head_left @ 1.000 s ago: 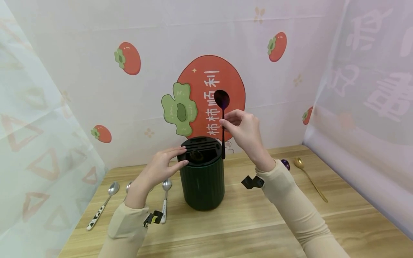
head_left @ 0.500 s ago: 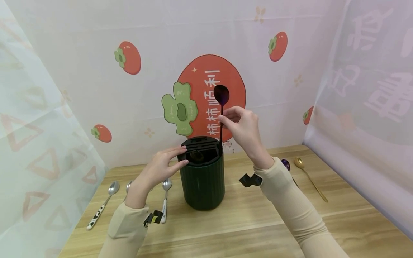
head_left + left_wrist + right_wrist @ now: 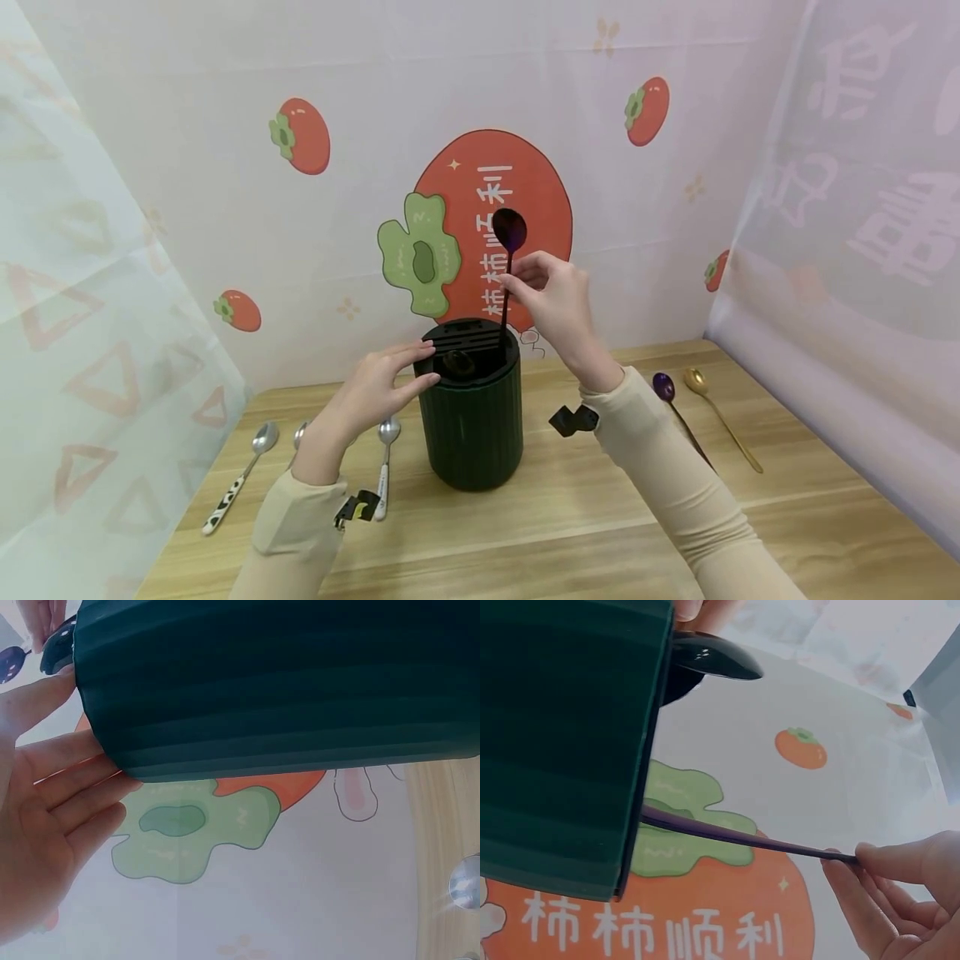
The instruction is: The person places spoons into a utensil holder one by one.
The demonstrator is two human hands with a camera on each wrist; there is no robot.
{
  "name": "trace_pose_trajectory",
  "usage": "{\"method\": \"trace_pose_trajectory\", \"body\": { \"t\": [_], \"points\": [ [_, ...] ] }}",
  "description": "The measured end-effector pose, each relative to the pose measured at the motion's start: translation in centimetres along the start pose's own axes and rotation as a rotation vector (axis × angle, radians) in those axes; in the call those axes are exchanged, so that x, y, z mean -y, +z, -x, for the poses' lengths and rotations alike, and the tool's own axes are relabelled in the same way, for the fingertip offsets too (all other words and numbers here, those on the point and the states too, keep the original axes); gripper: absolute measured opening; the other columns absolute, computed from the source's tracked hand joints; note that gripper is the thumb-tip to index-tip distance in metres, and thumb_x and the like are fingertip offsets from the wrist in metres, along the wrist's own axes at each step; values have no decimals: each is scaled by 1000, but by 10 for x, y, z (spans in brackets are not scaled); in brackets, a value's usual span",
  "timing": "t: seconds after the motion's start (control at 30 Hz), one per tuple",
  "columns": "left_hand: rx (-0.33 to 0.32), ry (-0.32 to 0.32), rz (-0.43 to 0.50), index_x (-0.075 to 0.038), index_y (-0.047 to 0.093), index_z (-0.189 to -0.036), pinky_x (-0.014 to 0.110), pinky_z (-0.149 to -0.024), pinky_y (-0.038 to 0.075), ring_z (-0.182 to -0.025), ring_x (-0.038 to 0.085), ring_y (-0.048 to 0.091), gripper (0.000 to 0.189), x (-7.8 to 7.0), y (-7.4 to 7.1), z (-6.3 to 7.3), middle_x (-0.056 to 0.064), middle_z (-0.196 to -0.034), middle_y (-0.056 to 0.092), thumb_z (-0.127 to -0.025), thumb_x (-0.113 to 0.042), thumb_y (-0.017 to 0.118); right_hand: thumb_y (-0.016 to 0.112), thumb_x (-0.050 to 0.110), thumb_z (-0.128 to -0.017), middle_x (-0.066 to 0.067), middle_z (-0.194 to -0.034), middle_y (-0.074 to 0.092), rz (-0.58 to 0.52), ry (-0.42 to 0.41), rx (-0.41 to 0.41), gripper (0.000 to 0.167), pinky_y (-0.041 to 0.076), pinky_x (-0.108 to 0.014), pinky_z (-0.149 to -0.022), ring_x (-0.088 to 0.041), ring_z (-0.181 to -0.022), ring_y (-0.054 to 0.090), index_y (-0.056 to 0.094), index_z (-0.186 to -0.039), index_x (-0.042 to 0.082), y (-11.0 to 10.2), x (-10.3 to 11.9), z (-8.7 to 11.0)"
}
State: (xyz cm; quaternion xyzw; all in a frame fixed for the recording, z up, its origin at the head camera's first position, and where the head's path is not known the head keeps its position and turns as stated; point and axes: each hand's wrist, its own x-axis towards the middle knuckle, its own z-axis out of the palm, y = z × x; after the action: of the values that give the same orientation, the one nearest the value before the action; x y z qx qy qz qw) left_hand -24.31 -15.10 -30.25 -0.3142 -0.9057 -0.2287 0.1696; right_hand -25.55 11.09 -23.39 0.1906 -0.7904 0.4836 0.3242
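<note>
My right hand [image 3: 557, 308] pinches a dark purple spoon [image 3: 509, 229] by its thin handle, bowl up. The handle's lower end reaches into the opening of a dark green ribbed utensil holder [image 3: 472, 433]; the right wrist view shows the spoon handle [image 3: 735, 836] crossing the rim. Beside the holder's top, my left hand [image 3: 371, 390] touches the rim with extended fingers and thumb. The left wrist view shows those fingers [image 3: 79, 780] against the green wall. A dark spoon bowl [image 3: 716, 657] sticks out of the holder's top; its handle is hidden inside.
On the table [image 3: 570, 533], right, lie a purple spoon [image 3: 664, 387] and a gold spoon [image 3: 696, 381]. At left are a cow-patterned-handle spoon [image 3: 240, 481], a white-handled spoon [image 3: 387, 454] and others partly hidden by my left arm. A printed cloth [image 3: 352, 125] stands close behind.
My right hand has moved left with the dark purple spoon, bringing its lower end from beside the holder's rim to inside the opening. My left hand has stayed at the rim.
</note>
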Motion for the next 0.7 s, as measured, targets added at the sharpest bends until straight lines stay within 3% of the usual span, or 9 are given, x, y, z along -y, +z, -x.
{"method": "trace_pose_trajectory", "body": {
  "t": [0.4,0.7],
  "points": [
    [-8,14,6,-11,60,-129,47,-103,43,-126,27,52,48,1,0,-2,7,-136,56,-91,-41,61,74,22,-83,-5,-83,73,80,1,3,16,57,-30,-70,-13,-72,69,71,-91,9,2,-4,1],
    [-8,21,-1,-10,60,-129,46,-103,43,-125,27,53,48,2,1,-2,7,-134,57,-91,-40,62,76,20,-81,-6,-81,73,80,-4,22,15,56,-30,-67,-13,-71,69,74,-89,9,5,-10,1]
  ]
}}
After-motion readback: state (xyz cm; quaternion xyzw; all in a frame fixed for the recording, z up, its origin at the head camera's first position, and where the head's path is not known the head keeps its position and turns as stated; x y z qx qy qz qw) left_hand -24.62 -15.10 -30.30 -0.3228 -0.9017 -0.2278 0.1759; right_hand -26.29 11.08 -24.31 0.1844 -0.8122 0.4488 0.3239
